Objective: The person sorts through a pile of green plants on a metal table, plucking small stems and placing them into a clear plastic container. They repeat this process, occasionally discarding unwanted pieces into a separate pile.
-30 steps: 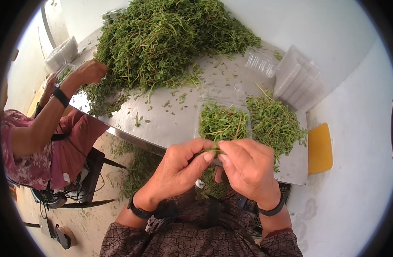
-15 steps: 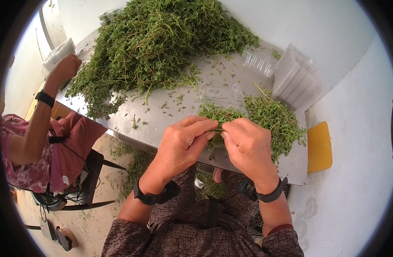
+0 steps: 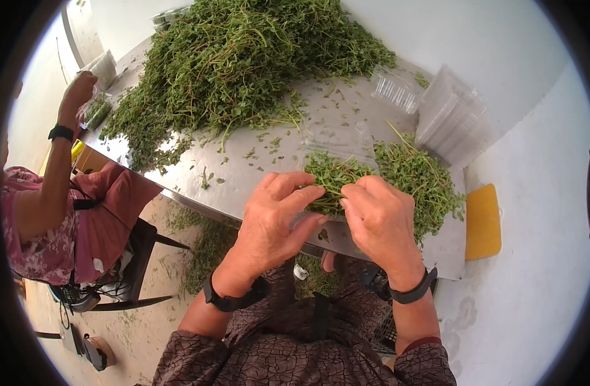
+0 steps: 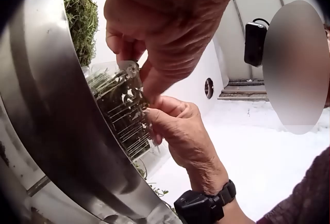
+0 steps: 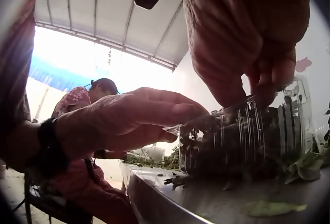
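Note:
A clear plastic clamshell box [image 5: 294,123] filled with leafy green sprigs [image 3: 330,168] sits at the table's front edge, its lid [image 3: 336,140] folded back flat. My left hand [image 3: 279,215] is at the box's near left corner, fingertips over the greens and thumb held apart from them. In the right wrist view, the left fingers stretch nearly straight to the box rim. My right hand [image 3: 381,215] is over the box's right side, thumb and curled fingers pinching sprigs at the near edge. The palm hides its fingertips partly in the head view.
Right of the box lies a smaller heap of sprigs [image 3: 414,186], with stacked clear boxes [image 3: 452,119] behind. A large green pile [image 3: 243,64] covers the metal table's [image 3: 230,177] back. Another person [image 3: 63,212] sits at the left. A yellow panel [image 3: 482,222] stands at the right.
Both hands have moved forward from in front of the box to over it, and the left thumb has parted from the pinched sprigs. The other person's hand has moved left, away from the pile.

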Demonstrator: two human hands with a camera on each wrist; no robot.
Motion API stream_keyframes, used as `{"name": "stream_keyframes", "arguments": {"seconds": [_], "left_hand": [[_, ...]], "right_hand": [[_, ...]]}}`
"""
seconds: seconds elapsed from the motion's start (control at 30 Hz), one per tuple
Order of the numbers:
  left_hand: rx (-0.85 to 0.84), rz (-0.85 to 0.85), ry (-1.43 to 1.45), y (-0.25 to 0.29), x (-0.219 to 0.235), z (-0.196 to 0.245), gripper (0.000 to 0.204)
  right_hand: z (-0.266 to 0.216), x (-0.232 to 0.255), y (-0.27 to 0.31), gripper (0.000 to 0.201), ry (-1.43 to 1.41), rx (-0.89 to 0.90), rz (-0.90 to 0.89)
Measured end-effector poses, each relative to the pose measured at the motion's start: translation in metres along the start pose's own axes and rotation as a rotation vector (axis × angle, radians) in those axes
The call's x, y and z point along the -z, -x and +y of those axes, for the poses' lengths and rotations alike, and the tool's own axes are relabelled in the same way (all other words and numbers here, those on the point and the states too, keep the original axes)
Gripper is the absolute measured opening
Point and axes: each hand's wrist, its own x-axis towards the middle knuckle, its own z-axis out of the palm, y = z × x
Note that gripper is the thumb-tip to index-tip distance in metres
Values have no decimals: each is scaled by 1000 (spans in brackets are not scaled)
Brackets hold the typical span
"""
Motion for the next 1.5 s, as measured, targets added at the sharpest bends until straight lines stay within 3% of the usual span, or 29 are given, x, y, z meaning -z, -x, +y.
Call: {"name": "stream_keyframes", "arguments": {"seconds": [0.07,0.13,0.33,0.67,0.87,0.93,1.07,1.5], "left_hand": [[-5,5,-7,0,-5,-3,32],[-125,30,-60,-1,-8,-5,28],[-62,-14,-8,-10,-6,-1,23],[-10,-130,-46,-23,-6,-8,19],[-23,-33,14,-17,-4,-9,15],[-43,94,93,-12,-2,-11,16],[14,49,38,4,11,-13,22],[-233,-95,-238,2,3,-7,25]], "right_hand": [[1,2,0,13,0,4,-2],[1,3,0,17,0,20,-20],[3,11,4,31,-55,-26,44],[-3,13,12,30,-51,4,45],[-1,8,18,27,-17,30,-5],[-1,8,18,26,-5,45,-13],[-3,9,17,25,-2,48,-19],[-2,7,18,23,-23,36,-27]]}}
